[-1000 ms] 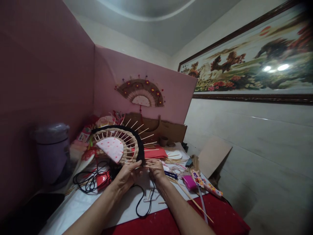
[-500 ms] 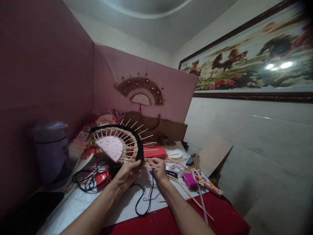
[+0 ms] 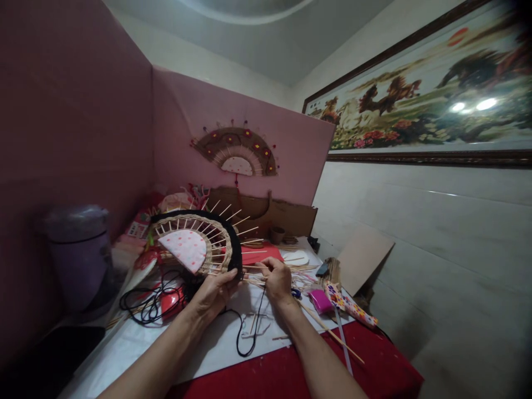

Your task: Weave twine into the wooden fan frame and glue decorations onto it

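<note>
A half-round fan frame [image 3: 214, 244] has thin sticks fanning out, a woven tan band, a black band along its outer edge and a white dotted half-circle [image 3: 185, 249] at its centre. My left hand [image 3: 218, 291] grips the lower right end of its black band, thumb on top. Close by on the right, my right hand [image 3: 275, 277] is closed with fingertips pinched by the stick ends and the black cord [image 3: 240, 338]. The cord hangs from there in a loop over the white sheet. Exactly what those fingertips pinch is too small to tell.
Coiled black cord [image 3: 143, 307] and a red packet [image 3: 170, 303] lie left. A purple container [image 3: 81, 260] stands beyond. Right are a magenta packet [image 3: 320, 301], a flowered roll [image 3: 357, 311] and loose sticks. A finished fan [image 3: 239, 149] hangs on the pink board [image 3: 291, 144].
My right hand has risen slightly and its fingers have shifted up along the stick ends. The cord loop has moved a little. My left hand still holds the fan.
</note>
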`<move>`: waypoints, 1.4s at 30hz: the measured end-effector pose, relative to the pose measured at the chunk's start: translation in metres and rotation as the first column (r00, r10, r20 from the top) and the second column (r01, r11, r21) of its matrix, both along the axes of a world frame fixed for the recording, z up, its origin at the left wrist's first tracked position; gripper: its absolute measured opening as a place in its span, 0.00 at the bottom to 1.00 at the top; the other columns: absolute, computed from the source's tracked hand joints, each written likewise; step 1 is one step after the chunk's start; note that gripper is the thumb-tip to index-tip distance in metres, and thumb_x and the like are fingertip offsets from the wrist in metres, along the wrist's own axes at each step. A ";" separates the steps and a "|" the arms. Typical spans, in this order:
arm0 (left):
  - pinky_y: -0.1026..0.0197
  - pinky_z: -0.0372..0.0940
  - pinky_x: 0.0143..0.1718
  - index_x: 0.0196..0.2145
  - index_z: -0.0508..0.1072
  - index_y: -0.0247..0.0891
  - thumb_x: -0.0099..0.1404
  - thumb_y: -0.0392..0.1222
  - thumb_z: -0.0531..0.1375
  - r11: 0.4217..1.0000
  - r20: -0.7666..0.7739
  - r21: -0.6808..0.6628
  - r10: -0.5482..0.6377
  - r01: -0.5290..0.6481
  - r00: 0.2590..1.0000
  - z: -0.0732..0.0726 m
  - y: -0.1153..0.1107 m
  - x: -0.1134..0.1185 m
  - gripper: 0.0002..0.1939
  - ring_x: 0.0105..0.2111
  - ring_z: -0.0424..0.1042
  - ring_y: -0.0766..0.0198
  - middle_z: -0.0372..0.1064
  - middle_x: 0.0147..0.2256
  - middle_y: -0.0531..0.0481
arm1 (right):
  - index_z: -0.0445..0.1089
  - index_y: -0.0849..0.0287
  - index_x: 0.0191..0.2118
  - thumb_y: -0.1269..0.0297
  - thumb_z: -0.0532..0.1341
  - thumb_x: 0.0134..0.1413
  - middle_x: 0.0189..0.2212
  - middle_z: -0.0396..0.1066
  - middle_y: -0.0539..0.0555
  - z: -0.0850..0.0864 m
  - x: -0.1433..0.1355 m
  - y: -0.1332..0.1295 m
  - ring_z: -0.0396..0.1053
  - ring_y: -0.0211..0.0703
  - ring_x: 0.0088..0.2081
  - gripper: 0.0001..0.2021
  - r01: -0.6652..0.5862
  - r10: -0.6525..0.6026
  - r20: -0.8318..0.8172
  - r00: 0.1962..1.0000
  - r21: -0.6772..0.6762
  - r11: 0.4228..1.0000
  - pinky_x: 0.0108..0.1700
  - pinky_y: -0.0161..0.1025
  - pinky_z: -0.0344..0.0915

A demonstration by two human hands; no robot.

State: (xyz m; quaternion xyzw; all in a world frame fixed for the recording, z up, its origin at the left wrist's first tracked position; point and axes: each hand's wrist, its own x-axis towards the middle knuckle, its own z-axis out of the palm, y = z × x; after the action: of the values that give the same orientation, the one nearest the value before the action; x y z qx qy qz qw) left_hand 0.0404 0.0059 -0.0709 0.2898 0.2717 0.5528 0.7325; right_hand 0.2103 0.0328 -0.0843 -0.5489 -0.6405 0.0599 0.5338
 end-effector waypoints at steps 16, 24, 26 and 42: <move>0.65 0.71 0.31 0.34 0.74 0.30 0.54 0.27 0.63 0.999 -0.031 0.048 0.024 -0.023 0.999 -0.009 0.003 0.000 0.08 0.29 0.76 0.63 0.77 0.32 0.43 | 0.63 0.58 0.24 0.54 0.60 0.53 0.19 0.65 0.48 0.031 -0.006 -0.029 0.58 0.34 0.18 0.14 -0.385 0.374 -0.344 0.861 0.038 0.922 0.23 0.33 0.55; 0.65 0.71 0.29 0.37 0.74 0.31 0.52 0.27 0.64 0.996 -0.011 0.044 0.072 -0.071 0.997 -0.014 0.005 0.000 0.13 0.29 0.75 0.63 0.77 0.33 0.44 | 0.65 0.58 0.25 0.55 0.62 0.51 0.26 0.71 0.51 0.031 -0.015 -0.028 0.68 0.38 0.29 0.12 -0.541 0.517 -0.373 0.771 0.046 0.840 0.34 0.34 0.63; 0.65 0.70 0.29 0.37 0.75 0.30 0.52 0.27 0.64 0.996 -0.014 0.047 0.074 -0.073 0.997 -0.013 0.005 0.001 0.13 0.29 0.75 0.63 0.77 0.32 0.44 | 0.65 0.57 0.26 0.57 0.61 0.52 0.31 0.72 0.52 0.030 -0.015 -0.028 0.70 0.41 0.35 0.11 -0.561 0.544 -0.335 0.769 0.055 0.826 0.37 0.35 0.63; 0.68 0.64 0.19 0.43 0.73 0.32 0.49 0.32 0.66 0.994 -0.108 0.079 0.081 -0.073 0.991 -0.015 0.004 0.001 0.21 0.23 0.73 0.65 0.76 0.31 0.45 | 0.69 0.56 0.26 0.67 0.58 0.55 0.36 0.74 0.53 0.029 -0.020 -0.026 0.68 0.41 0.36 0.07 -0.423 0.421 0.041 0.906 0.057 0.904 0.40 0.35 0.60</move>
State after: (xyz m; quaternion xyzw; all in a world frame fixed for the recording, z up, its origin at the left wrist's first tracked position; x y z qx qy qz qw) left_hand 0.0418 0.0102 -0.0855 0.3366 0.3020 0.5736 0.6830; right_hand 0.1903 0.0067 -0.0558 -0.3804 -0.7530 0.1456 0.5167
